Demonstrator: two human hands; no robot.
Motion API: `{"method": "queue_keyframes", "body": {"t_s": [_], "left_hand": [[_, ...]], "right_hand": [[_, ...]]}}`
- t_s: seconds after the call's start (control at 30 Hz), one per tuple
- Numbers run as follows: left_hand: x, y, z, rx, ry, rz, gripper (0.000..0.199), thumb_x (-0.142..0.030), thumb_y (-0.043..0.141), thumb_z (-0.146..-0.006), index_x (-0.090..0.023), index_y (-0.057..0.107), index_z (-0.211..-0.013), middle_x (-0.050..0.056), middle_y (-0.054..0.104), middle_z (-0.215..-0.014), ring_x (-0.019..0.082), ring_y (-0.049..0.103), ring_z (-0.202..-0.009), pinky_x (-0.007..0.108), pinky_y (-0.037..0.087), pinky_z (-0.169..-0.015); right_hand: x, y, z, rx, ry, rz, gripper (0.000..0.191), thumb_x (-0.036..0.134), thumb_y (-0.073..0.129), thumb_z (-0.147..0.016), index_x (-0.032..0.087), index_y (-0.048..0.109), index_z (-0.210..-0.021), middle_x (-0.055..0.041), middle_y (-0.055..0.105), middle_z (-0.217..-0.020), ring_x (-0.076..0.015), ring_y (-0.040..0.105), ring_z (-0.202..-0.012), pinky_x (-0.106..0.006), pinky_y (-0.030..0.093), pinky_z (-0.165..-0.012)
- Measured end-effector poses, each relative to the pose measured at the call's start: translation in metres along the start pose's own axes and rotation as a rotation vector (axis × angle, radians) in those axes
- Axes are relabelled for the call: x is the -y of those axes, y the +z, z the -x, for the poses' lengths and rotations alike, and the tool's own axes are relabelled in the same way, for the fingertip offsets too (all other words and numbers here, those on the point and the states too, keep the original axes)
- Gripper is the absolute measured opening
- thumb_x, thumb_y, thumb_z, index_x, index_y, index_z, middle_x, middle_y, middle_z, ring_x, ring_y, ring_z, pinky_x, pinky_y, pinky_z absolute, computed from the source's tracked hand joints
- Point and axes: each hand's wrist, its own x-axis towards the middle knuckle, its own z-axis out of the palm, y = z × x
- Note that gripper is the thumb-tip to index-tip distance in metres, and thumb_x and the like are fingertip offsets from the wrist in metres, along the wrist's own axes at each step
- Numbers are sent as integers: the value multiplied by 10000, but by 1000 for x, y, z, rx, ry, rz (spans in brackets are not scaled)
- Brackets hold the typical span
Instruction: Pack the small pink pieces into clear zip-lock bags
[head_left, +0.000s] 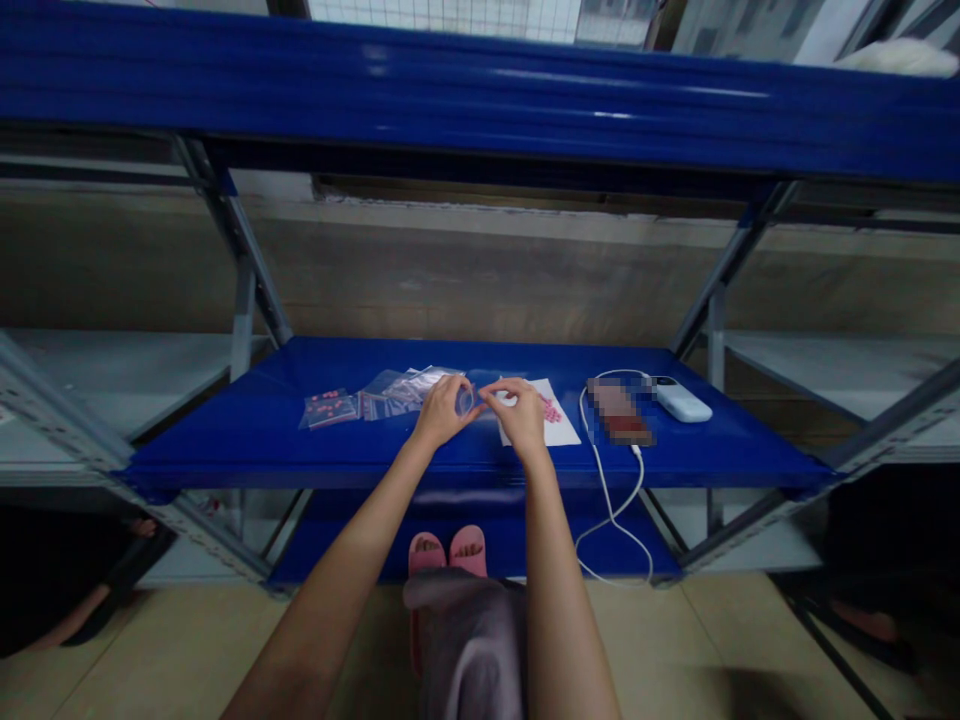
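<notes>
Over the blue shelf, my left hand (444, 408) curls its thumb and fingers around a small clear plastic bag (466, 402), whose mouth looks spread apart. Thumb and fingertips of my right hand (519, 408) are pinched together at the bag's right edge; anything between them is too small to make out. Partly behind my right hand lies a white sheet of paper (562, 431) with a heap of small pink pieces (551, 408). Flat zip bags (391, 393) overlap to the left of my left hand. Farther left, a clear bag with several red-pink pieces (330, 407) rests on the shelf.
On the right of the blue shelf (247, 440) lie a blurred-out phone (619, 410) and a light-blue power bank (681, 399), joined by a white cable (609, 505) hanging over the front edge. A blue upper beam (480, 100) crosses above. People are partly visible at both sides.
</notes>
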Motion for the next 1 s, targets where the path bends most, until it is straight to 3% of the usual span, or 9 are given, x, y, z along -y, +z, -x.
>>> {"method": "queue_keyframes", "body": {"t_s": [0.23, 1.0], "left_hand": [[2, 4, -1, 22, 28, 14, 156, -230, 558, -719, -200, 469, -844, 44, 555, -819, 223, 527, -832, 338, 439, -742], [0, 3, 1, 10, 40, -13, 205, -367, 548, -774, -183, 477, -828, 51, 555, -817, 209, 520, -809, 323, 431, -735]], "right_hand": [[13, 17, 9, 4, 5, 158, 104, 295, 606, -751, 253, 702, -746, -15, 651, -960, -209, 504, -934, -325, 321, -793], [6, 18, 10, -125, 28, 75, 185, 325, 560, -781, 218, 706, -744, -40, 660, -912, -197, 519, -817, -309, 324, -739]]}}
